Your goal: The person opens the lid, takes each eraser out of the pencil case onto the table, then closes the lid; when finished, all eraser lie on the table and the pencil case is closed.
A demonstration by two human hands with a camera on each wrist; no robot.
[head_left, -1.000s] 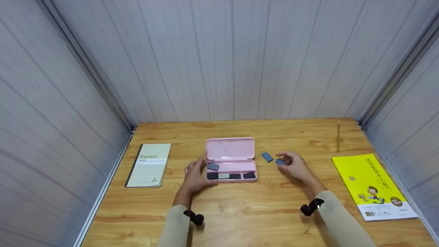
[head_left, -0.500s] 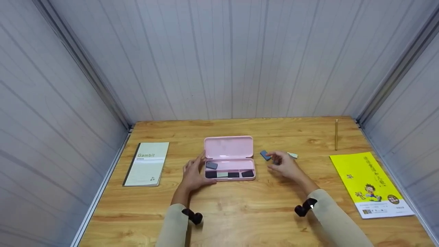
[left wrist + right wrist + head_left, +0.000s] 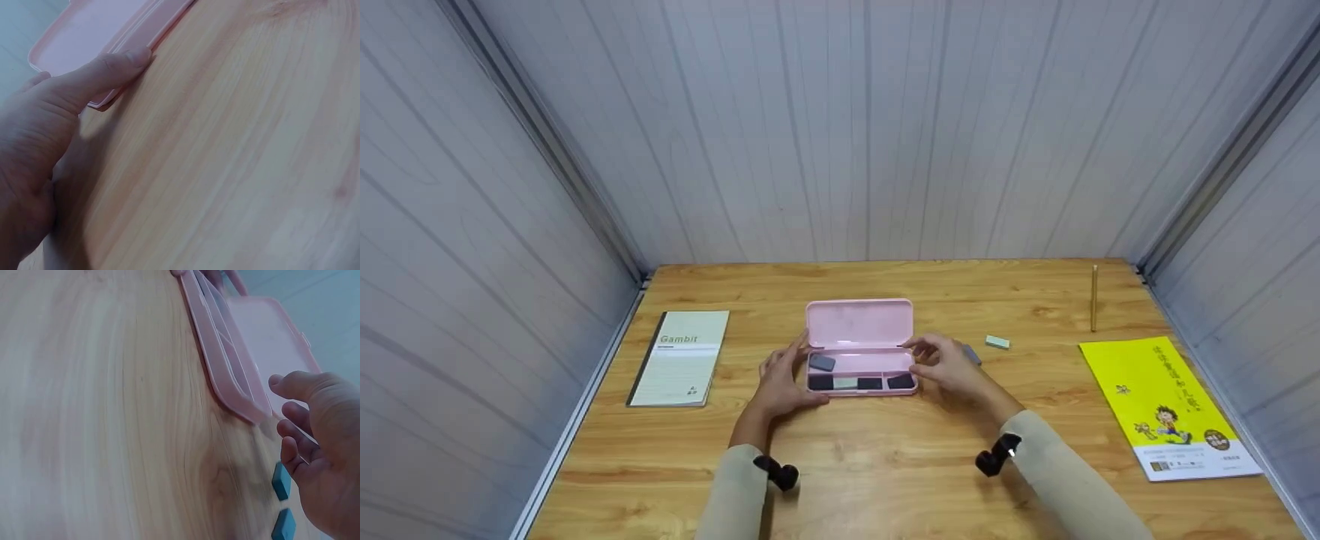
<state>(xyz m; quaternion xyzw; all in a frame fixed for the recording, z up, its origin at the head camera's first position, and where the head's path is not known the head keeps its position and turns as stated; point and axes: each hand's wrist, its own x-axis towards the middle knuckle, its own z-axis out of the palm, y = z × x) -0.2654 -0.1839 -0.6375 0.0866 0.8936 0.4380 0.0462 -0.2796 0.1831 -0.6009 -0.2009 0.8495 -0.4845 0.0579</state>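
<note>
The pink pencil case (image 3: 859, 322) lies open on the wooden table, lid folded back. My left hand (image 3: 780, 386) grips its left end, the thumb (image 3: 121, 64) along the front edge in the left wrist view. A grey eraser (image 3: 822, 363) lies in the rear compartment; dark pieces (image 3: 820, 382) and a pale piece (image 3: 845, 383) fill the front ones. My right hand (image 3: 949, 367) is at the case's right end, thumb and index finger spread over its rim, other fingers curled. I cannot tell whether it holds an eraser. A blue-grey eraser (image 3: 972, 354) shows partly behind it.
A pale green-white eraser (image 3: 997, 342) lies to the right. Two small teal blocks (image 3: 281, 481) show beneath my hand in the right wrist view. A Gambit notebook (image 3: 679, 360) lies left; a yellow book (image 3: 1170, 409) and a pencil (image 3: 1094, 298) lie right.
My right hand has moved left from the erasers to the case's right end, uncovering the green-white eraser. The blue eraser that lay left of its fingertips no longer shows there. My left hand stays put.
</note>
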